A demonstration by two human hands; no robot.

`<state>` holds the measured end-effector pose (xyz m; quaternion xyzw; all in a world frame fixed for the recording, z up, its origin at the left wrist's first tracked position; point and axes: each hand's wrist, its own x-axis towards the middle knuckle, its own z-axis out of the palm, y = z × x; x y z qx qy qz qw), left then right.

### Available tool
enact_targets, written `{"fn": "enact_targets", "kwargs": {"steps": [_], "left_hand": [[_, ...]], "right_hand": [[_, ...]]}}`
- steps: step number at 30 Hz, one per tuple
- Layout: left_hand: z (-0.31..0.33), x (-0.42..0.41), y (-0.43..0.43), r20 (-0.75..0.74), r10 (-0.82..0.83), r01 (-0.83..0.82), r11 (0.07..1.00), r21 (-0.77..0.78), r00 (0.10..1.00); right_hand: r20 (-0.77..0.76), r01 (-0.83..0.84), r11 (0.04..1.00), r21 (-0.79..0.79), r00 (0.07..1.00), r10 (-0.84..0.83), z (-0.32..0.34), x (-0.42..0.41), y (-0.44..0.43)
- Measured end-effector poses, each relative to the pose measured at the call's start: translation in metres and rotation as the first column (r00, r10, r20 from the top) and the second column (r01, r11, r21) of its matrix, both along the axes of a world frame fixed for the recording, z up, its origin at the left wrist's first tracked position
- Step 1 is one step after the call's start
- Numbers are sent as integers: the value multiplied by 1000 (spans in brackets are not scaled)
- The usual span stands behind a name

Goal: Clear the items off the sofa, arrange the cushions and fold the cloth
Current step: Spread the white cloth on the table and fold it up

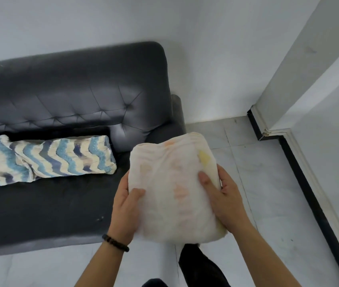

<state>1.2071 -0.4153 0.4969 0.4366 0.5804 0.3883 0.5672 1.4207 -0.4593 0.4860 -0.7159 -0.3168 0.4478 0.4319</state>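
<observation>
Head view: nearest you, your dark trouser leg (197, 264) stands on the pale tiled floor (272, 193). Just above it, your left hand (123, 206), a beaded bracelet (115, 243) at its wrist, and your right hand (224, 204) each grip one side of the folded white cloth (174, 189), thumbs pressed on top and the other fingers round its edges. You hold the cloth in the air in front of the right armrest (164, 133) of the dark sofa (40, 214). Farther back, two wave-striped cushions (65, 158) lie side by side on it, against the tufted backrest (71, 90).
</observation>
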Motion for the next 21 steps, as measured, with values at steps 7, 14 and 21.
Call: {"fn": "enact_targets", "kwargs": {"steps": [7,14,21], "left_hand": [[-91,12,124,-60,45,-55,980,-191,997],[-208,32,269,-131,7,-25,990,-138,991],[-319,48,319,-252,-17,-22,988,-151,967]], "right_hand": [[-34,-35,985,-167,999,29,-83,17,135],[86,-28,980,-197,995,46,-190,33,275],[61,56,967,-250,997,-42,-300,48,324]]}}
